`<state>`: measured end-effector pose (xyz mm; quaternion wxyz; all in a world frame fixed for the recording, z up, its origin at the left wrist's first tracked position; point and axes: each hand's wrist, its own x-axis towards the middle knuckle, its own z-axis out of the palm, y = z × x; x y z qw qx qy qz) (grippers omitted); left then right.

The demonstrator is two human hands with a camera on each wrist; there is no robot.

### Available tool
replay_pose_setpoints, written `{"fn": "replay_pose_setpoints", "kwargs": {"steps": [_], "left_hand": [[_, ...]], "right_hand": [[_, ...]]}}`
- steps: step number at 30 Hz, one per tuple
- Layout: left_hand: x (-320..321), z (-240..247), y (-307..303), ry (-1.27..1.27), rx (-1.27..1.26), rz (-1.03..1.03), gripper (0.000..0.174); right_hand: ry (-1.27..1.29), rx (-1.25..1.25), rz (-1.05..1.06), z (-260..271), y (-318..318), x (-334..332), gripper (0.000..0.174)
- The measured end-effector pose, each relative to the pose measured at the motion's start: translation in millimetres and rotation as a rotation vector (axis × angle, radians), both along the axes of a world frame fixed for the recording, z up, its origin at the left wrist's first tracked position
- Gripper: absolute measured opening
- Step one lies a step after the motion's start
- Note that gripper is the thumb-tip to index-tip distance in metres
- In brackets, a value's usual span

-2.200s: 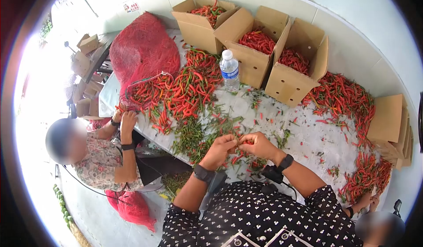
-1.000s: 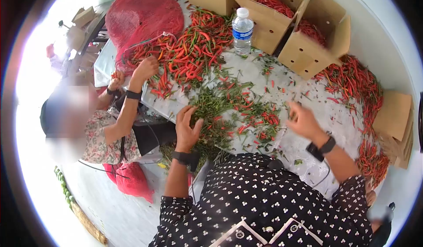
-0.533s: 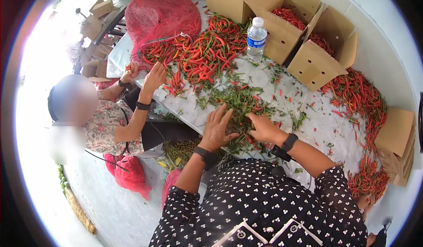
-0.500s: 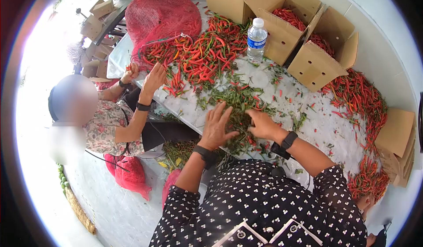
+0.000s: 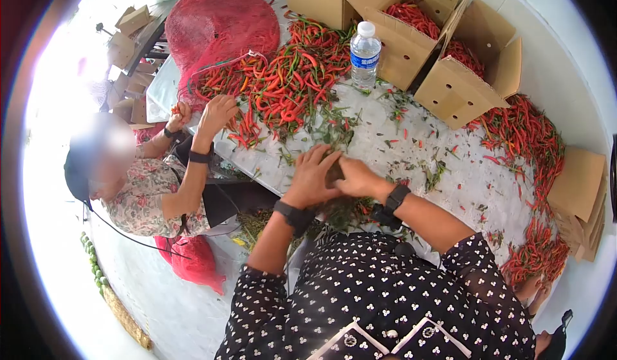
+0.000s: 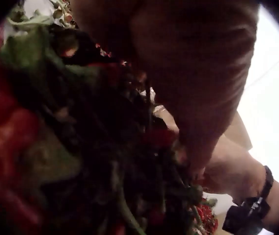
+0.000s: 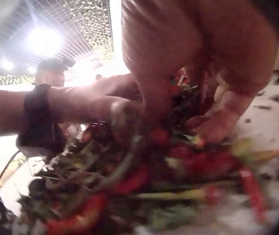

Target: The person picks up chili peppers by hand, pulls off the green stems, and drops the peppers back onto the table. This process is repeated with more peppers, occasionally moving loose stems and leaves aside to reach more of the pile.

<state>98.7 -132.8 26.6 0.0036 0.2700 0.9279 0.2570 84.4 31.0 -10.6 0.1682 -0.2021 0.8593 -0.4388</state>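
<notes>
My left hand point(image 5: 313, 179) rests at the near edge of the pile of leaves and stems point(image 5: 335, 128), its fingers lightly bent. The right hand point(image 5: 363, 180) is right beside it, fingers bent inward against leafy scraps. Between the wrists lies more blurred debris with bits of red. In the right wrist view, my right hand point(image 7: 198, 58) arches over red peppers point(image 7: 80, 215), stems and leaves, close to the left hand. Dark leaves and peppers point(image 6: 7, 132) lie under my left hand point(image 6: 193, 73) in the left wrist view. Fingertips are partly hidden.
A water bottle point(image 5: 364, 56) stands beyond the hands, before cardboard boxes point(image 5: 459, 96) of peppers. Peppers point(image 5: 289, 83) and a red mesh bag point(image 5: 218, 26) lie at upper left. Another person's hand point(image 5: 218, 112) is over the table's left edge. More peppers point(image 5: 527, 141) lie right.
The hands have come together from their wider stance, the right moving left. Leaves and stems that lay ahead of them have shifted nearer my body.
</notes>
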Motion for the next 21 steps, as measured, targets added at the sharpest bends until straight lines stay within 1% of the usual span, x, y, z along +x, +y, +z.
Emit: {"fn": "replay_pose_setpoints", "kwargs": {"steps": [2, 3, 5, 6, 7, 9, 10, 11, 12, 13, 14, 16, 17, 19, 20, 21], "left_hand": [[19, 5, -22, -0.038, 0.016, 0.040, 0.063], [28, 7, -36, -0.046, 0.015, 0.038, 0.063], [49, 10, -67, -0.092, -0.057, 0.025, 0.049], [61, 10, -81, -0.109, -0.060, 0.028, 0.049], [70, 10, -93, -0.083, -0.056, 0.095, 0.044], [83, 13, -103, -0.016, -0.013, 0.204, 0.036], [86, 14, -101, -0.020, -0.009, 0.204, 0.036], [88, 12, -96, -0.009, 0.070, 0.248, 0.036], [91, 12, -89, 0.001, 0.151, 0.291, 0.036], [92, 12, -78, 0.001, 0.148, 0.258, 0.038], [91, 11, -66, 0.001, 0.157, 0.256, 0.038], [86, 7, -39, -0.047, 0.189, 0.041, 0.047], [83, 6, -25, -0.046, 0.195, 0.042, 0.047], [75, 4, 1, -0.046, 0.153, -0.143, 0.055], [71, 3, 11, -0.043, 0.152, -0.146, 0.055], [67, 2, 20, -0.010, 0.117, -0.226, 0.053]], "right_hand": [[-0.119, -0.036, 0.193, 11, -13, 9, 0.042], [-0.127, -0.038, 0.191, 18, -13, 11, 0.042], [-0.254, -0.274, 0.293, 30, -14, 15, 0.044], [-0.202, -0.260, 0.243, 31, -8, 14, 0.041], [-0.146, -0.246, 0.192, 33, 6, 9, 0.039], [-0.230, -0.014, 0.021, 63, 49, 3, 0.038], [-0.224, 0.061, -0.043, 57, 75, 6, 0.039], [-0.213, 0.140, -0.105, 52, 100, 8, 0.039], [-0.363, 0.154, -0.149, 50, 121, 18, 0.040], [-0.509, 0.168, -0.198, 50, 133, 30, 0.041], [-0.507, 0.176, -0.201, 45, 134, 46, 0.041], [-0.802, 0.014, -0.241, 33, 134, 73, 0.043], [-0.800, 0.020, -0.243, 33, 129, 81, 0.043], [-0.892, -0.117, -0.228, 35, 101, 86, 0.045], [-0.889, -0.120, -0.230, 29, 91, 85, 0.045], [-0.783, -0.251, -0.133, 18, 80, 82, 0.043]]}}
